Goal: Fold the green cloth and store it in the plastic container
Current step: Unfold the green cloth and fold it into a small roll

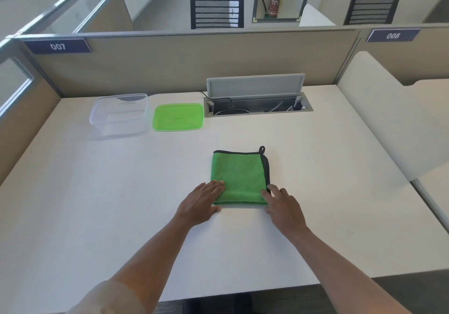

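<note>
- The clear plastic container (119, 114) stands open and empty at the far left of the white surface (97, 192), well apart from both hands.
- Just to its right lies its green lid (178, 117), flat on the surface.
- The left hand (201, 204) lies flat with fingers spread, fingertips resting on the near left corner of the green cloth (239, 177).
- The cloth lies folded into a rough square at the middle of the surface, its black-trimmed edges at the far and right sides.
- The right hand (283, 207) is open, fingers touching the cloth's near right corner.
</note>
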Tool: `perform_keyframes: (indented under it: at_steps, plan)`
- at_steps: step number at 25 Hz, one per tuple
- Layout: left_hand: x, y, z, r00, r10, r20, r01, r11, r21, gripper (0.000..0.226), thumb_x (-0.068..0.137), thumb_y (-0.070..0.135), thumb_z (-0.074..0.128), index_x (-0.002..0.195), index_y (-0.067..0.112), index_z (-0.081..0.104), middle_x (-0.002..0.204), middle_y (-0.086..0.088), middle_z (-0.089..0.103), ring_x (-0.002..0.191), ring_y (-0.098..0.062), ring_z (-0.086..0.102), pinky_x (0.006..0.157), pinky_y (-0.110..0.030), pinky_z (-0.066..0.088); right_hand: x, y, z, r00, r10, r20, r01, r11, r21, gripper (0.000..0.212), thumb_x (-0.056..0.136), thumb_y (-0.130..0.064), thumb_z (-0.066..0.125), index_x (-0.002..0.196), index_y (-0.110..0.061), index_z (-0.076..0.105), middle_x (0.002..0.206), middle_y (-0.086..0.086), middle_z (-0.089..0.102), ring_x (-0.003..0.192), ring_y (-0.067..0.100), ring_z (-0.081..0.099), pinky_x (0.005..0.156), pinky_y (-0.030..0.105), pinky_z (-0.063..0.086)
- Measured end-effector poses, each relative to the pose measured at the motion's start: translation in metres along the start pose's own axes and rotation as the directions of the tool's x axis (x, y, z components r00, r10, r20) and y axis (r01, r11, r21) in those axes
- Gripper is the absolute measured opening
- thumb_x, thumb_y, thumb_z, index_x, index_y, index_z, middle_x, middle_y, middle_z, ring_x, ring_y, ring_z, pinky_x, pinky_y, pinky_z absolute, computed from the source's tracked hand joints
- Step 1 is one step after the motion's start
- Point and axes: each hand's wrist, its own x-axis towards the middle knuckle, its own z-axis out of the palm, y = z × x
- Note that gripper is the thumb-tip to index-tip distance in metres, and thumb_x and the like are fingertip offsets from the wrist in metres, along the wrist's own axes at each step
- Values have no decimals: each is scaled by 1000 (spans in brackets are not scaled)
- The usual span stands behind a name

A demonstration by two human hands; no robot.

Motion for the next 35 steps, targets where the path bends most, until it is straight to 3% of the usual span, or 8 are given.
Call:
perform_keyframes:
  at_steps: [3,7,13,16,20,25,32,35]
  plan:
    - [3,-3,0,1000,11,-26,-11,1000,-13,67,91,27,66,151,17,37,159,3,35,146,-17,31,120,-30,24,9,3,1,999,-12,36,11,1000,28,52,86,-12,62,134,-25,48,142,-1,45,105,24,54,72,35,50]
    - [1,-2,-1,996,49,-79,-50,999,-10,63,85,12,63,145,11,46,152,-4,45,140,-22,43,115,-32,34,13,4,2,999,-40,-3,40,999,32,42,84,-6,60,122,-21,58,135,0,53,95,26,58,64,35,49]
    - [4,0,-5,983,105,-152,-100,994,38,64,73,-7,57,135,8,56,139,-7,59,125,-26,58,107,-35,45,17,4,1,988,-98,-122,103,994,36,26,73,2,67,95,-12,66,97,2,69,70,27,59,47,32,43]
    - [7,2,-9,981,20,-193,-19,1000,5,56,76,-6,60,130,10,59,125,-7,68,107,-29,66,94,-35,51,28,4,-5,988,-57,-141,69,994,81,19,75,-1,62,91,-11,60,79,4,64,69,30,57,48,34,43]
    - [14,5,-17,968,-186,-172,154,971,-183,31,89,7,53,117,21,57,101,-1,72,84,-30,64,65,-35,48,40,7,-12,980,47,-193,-3,975,224,17,80,-15,59,97,-12,58,78,2,63,72,29,54,54,33,39]
    - [30,1,-24,925,-346,-159,270,891,-364,18,93,12,54,111,16,53,87,-7,69,72,-30,56,67,-41,49,45,23,-11,997,25,-78,11,906,423,44,75,-32,72,114,-20,56,89,5,58,82,27,56,66,35,48]
    - [49,-7,-28,889,-438,-133,323,806,-497,3,95,18,49,97,19,47,71,1,57,67,-26,50,55,-34,36,76,33,-12,994,95,-49,-36,727,686,15,88,-29,62,99,-24,54,78,-4,59,75,17,56,65,35,48]
    - [63,-4,-31,860,-495,-125,359,760,-542,11,97,26,48,89,21,45,70,2,55,65,-22,50,52,-31,34,92,37,-11,983,182,16,-131,641,756,7,91,-29,57,94,-24,52,74,-5,61,71,21,59,63,38,49]
